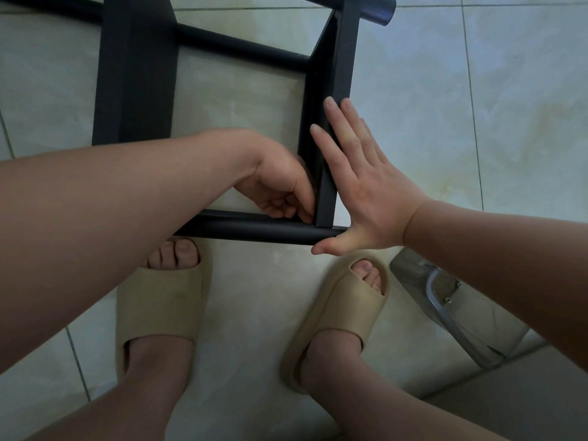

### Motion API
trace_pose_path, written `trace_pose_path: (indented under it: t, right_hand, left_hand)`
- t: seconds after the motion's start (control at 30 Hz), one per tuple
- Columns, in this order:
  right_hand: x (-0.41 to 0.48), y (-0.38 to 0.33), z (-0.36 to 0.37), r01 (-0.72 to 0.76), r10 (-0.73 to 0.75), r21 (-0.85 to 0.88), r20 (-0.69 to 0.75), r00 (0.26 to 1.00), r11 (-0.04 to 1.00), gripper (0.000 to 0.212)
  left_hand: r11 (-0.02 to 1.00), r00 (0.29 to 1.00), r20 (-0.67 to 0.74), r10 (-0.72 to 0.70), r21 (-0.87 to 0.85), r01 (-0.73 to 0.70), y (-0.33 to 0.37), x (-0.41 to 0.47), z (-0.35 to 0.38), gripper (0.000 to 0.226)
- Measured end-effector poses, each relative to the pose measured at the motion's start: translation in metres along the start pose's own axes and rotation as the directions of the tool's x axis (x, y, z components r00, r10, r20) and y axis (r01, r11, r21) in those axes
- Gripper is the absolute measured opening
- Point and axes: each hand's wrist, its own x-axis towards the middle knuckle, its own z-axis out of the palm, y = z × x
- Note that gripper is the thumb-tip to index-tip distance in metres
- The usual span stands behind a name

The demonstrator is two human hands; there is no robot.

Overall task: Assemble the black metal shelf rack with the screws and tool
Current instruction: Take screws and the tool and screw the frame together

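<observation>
Right hand (366, 183) open, flat against the rack's upright panel (342, 58). Left hand (280, 189) pinched at the inner corner joint; contents unseen. Rack (136, 74) on floor tiles, partly framed; fastening apparently unfinished.

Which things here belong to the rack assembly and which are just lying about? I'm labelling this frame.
Part of the job:
black rack frame
left hand, fingers pinched at the frame's near corner
right hand, flat against the frame's outer side

Just lying about:
clear plastic piece with metal bracket on the tiled floor
beige slippers
</observation>
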Motion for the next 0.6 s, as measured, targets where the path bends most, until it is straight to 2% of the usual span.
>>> trace_pose_path:
  t: [0.5, 0.6]
  right_hand:
    - [0.0, 0.0007, 0.0014, 0.008, -0.008, -0.004, -0.011, 1.0, 1.0, 0.138]
    - [0.0, 0.0009, 0.0016, 0.012, -0.012, -0.003, -0.014, 1.0, 1.0, 0.138]
  left_hand:
    - [1.0, 1.0, 0.005, -0.009, -0.007, 0.009, -0.0017, -0.0024, -0.0025, 0.011]
    - [0.999, 0.999, 0.011, -0.037, 0.008, 0.037, -0.0018, -0.0019, -0.0013, 0.018]
